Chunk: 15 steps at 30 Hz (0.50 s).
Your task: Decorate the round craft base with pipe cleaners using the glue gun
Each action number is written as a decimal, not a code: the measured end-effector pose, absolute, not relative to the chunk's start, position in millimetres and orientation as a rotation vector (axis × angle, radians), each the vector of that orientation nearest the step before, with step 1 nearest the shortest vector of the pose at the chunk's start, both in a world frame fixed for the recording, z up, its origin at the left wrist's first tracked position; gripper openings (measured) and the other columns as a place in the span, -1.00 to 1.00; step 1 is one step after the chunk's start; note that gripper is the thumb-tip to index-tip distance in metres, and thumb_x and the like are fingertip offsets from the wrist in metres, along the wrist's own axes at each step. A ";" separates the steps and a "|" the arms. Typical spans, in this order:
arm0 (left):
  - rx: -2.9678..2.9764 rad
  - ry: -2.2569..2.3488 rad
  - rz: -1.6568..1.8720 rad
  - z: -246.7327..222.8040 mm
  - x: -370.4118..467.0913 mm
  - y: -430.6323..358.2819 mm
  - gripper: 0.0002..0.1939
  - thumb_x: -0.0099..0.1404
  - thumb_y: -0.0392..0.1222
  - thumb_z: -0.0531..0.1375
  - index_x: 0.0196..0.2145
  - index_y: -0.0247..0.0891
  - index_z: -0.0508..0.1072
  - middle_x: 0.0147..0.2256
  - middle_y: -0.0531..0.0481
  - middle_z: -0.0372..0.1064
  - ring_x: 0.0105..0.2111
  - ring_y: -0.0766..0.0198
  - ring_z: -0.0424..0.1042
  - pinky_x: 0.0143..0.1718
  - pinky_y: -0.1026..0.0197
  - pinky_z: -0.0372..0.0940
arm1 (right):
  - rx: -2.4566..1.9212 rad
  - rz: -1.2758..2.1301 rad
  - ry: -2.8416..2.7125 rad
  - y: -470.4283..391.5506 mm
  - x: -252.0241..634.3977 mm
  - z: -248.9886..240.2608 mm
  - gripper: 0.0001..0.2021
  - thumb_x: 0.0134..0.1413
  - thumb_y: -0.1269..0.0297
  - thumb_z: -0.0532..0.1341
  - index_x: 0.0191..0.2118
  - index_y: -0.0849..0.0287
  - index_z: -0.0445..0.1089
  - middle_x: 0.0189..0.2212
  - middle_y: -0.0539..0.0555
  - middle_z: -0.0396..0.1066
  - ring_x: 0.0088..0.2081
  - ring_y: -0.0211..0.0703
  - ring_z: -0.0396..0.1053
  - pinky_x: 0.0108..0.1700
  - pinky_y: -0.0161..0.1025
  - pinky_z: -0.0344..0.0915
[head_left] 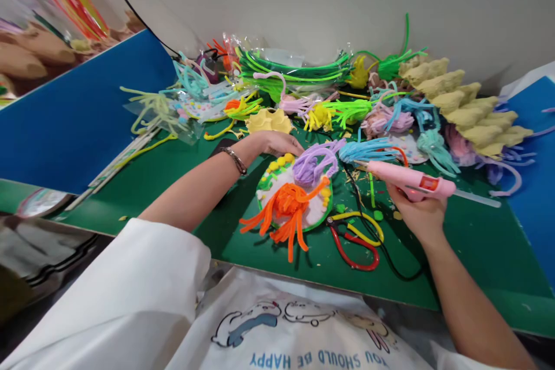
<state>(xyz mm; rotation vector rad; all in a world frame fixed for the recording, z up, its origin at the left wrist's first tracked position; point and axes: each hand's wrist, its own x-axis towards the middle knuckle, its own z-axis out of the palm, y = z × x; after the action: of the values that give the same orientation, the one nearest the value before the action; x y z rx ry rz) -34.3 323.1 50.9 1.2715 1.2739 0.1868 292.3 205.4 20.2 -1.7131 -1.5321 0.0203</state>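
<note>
My right hand (420,217) is wrapped round the handle of a pink hot glue gun (403,176), a clear glue stick jutting from its back. Its nozzle points left, near a bunch of blue pipe cleaners (368,150). My left hand (280,143) is closed at the far edge of a round white disc (314,211), its fingertips partly hidden. Green trim and yellow pompoms edge the disc. On it sit an orange pipe-cleaner octopus (291,202) and a purple pipe-cleaner figure (307,167). Scissors (353,237) with red and yellow handles lie right of the disc.
Several pipe-cleaner figures and a bagged green bundle (295,72) crowd the back of the green table (182,196). Egg-carton pieces (468,104) stand at right. Blue panels (87,115) flank both sides. A black cord (401,274) loops beside the scissors.
</note>
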 end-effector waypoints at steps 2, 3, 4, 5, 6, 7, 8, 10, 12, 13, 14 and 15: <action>1.276 1.270 0.206 52.8 -27.6 326.2 -0.85 -0.16 -0.21 0.49 -0.55 -0.22 0.63 -0.59 0.03 0.48 -0.65 0.40 0.17 -0.65 0.36 -0.03 | -1.727 0.008 -1.525 205.5 292.3 20.1 -0.60 -0.21 -0.19 0.24 -0.61 0.03 0.21 -0.66 0.02 0.27 -0.52 -0.03 0.37 -0.31 -0.03 0.42; 1.273 1.266 0.229 53.6 -24.5 326.7 -0.84 -0.10 -0.15 0.48 -0.54 -0.22 0.64 -0.56 0.01 0.51 -0.64 0.39 0.18 -0.64 0.35 0.00 | -1.730 0.007 -1.524 205.3 292.2 20.1 -0.60 -0.21 -0.18 0.24 -0.61 0.03 0.20 -0.66 0.01 0.26 -0.53 -0.04 0.36 -0.32 -0.04 0.41; 1.265 1.259 0.256 54.5 -21.8 326.6 -0.81 -0.03 -0.07 0.46 -0.51 -0.22 0.64 -0.50 -0.03 0.55 -0.62 0.37 0.23 -0.62 0.34 0.05 | -1.731 0.009 -1.524 205.0 292.1 20.1 -0.60 -0.21 -0.18 0.23 -0.62 0.02 0.18 -0.67 0.01 0.25 -0.54 -0.05 0.34 -0.33 -0.05 0.40; 1.255 1.250 0.282 55.4 -19.5 325.9 -0.76 0.06 0.03 0.41 -0.46 -0.21 0.65 -0.42 -0.06 0.59 -0.58 0.34 0.30 -0.59 0.33 0.12 | -1.732 0.014 -1.524 204.6 292.0 20.1 -0.60 -0.20 -0.18 0.23 -0.62 0.02 0.18 -0.68 0.01 0.25 -0.55 -0.06 0.33 -0.35 -0.06 0.39; 1.238 1.235 0.308 56.4 -17.8 324.8 -0.69 0.14 0.11 0.34 -0.41 -0.19 0.66 -0.33 -0.09 0.62 -0.50 0.30 0.39 -0.53 0.32 0.21 | -1.735 0.021 -1.521 204.2 291.8 20.2 -0.60 -0.20 -0.18 0.23 -0.63 0.01 0.17 -0.69 0.01 0.24 -0.56 -0.06 0.32 -0.37 -0.07 0.38; 1.216 1.214 0.338 57.6 -16.7 323.2 -0.64 0.22 0.17 0.27 -0.36 -0.18 0.66 -0.25 -0.10 0.63 -0.40 0.26 0.47 -0.44 0.31 0.28 | -1.739 0.026 -1.515 203.9 291.5 20.5 -0.59 -0.20 -0.20 0.23 -0.63 0.01 0.16 -0.69 0.01 0.24 -0.57 -0.06 0.31 -0.38 -0.07 0.37; 1.196 1.189 0.374 59.2 -16.5 321.1 -0.60 0.28 0.18 0.21 -0.32 -0.18 0.66 -0.19 -0.11 0.63 -0.30 0.22 0.53 -0.35 0.29 0.34 | -1.743 0.028 -1.511 203.8 291.3 20.7 -0.58 -0.20 -0.22 0.23 -0.63 0.00 0.16 -0.69 0.01 0.24 -0.58 -0.06 0.30 -0.39 -0.07 0.37; 1.195 1.166 0.452 63.9 -19.0 314.7 -0.60 0.34 0.14 0.16 -0.29 -0.21 0.65 -0.15 -0.13 0.62 -0.14 0.17 0.56 -0.15 0.26 0.38 | -1.741 0.024 -1.507 203.9 290.7 21.5 -0.56 -0.22 -0.26 0.22 -0.63 -0.01 0.14 -0.69 0.02 0.24 -0.57 -0.05 0.31 -0.38 -0.07 0.38; 1.282 1.199 0.502 70.8 -25.9 303.5 -0.67 0.33 0.06 0.20 -0.25 -0.23 0.64 -0.15 -0.12 0.62 -0.07 0.13 0.55 -0.01 0.22 0.35 | -1.730 0.016 -1.515 204.4 290.4 22.4 -0.56 -0.21 -0.26 0.21 -0.63 -0.01 0.15 -0.68 0.03 0.27 -0.55 -0.05 0.33 -0.36 -0.07 0.40; 1.362 1.229 0.500 74.8 -30.7 295.3 -0.69 0.30 0.04 0.24 -0.20 -0.22 0.64 -0.12 -0.11 0.61 -0.05 0.11 0.54 0.03 0.20 0.33 | -1.725 0.009 -1.521 204.7 290.3 22.9 -0.57 -0.21 -0.25 0.22 -0.63 -0.01 0.17 -0.67 0.04 0.29 -0.54 -0.04 0.34 -0.35 -0.08 0.40; 1.452 1.257 0.490 78.9 -36.0 285.2 -0.67 0.27 0.04 0.27 -0.13 -0.20 0.62 -0.07 -0.09 0.60 -0.02 0.09 0.52 0.06 0.19 0.32 | -1.722 0.003 -1.526 204.9 290.3 23.2 -0.57 -0.21 -0.24 0.22 -0.62 0.00 0.18 -0.66 0.04 0.31 -0.53 -0.04 0.35 -0.35 -0.08 0.41; 1.557 1.266 0.480 82.7 -41.4 272.9 -0.61 0.25 0.06 0.29 -0.05 -0.18 0.59 -0.01 -0.09 0.57 0.03 0.08 0.49 0.10 0.18 0.30 | -1.723 0.002 -1.525 205.0 290.3 23.3 -0.58 -0.21 -0.23 0.23 -0.61 0.01 0.20 -0.65 0.04 0.32 -0.52 -0.04 0.35 -0.34 -0.07 0.41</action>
<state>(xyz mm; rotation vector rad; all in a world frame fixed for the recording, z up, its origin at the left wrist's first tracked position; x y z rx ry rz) -41.4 272.9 82.7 1.5574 1.2661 0.4804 290.3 205.0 23.3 -1.7226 -1.5255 0.0020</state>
